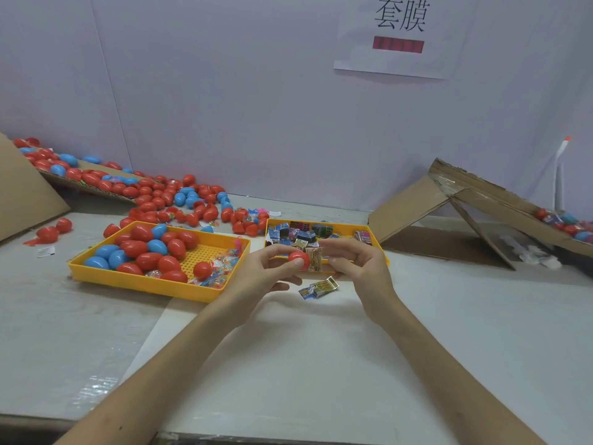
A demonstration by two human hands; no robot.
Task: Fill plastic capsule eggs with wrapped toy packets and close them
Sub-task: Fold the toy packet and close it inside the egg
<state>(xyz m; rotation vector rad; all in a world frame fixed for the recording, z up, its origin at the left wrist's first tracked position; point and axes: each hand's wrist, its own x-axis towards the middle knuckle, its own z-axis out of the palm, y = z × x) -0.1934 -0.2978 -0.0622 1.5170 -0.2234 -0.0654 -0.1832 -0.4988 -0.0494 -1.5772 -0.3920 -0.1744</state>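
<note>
While the left hand (263, 274) pinches a red capsule egg (298, 260) at thumb and fingertips, just in front of the packet tray's (379, 246) near rim, the right hand (362, 271) grips a folded wrapped packet (313, 260) that touches the egg's side. Both hands are clamped on their things and close together. Whether the shell's open mouth faces the packet cannot be told.

The packet looks about as wide as the shell, so it may catch on the lip and buckle. A corner left sticking out could also stop the halves snapping shut. A smooth shell held only at the fingertips could squirt free and roll.

A second packet (319, 287) lies on the table (288, 364) in front of the packet tray, where a dropped egg could knock it. Left of the packet tray, the egg tray (144, 282) holds red and blue eggs.
</note>
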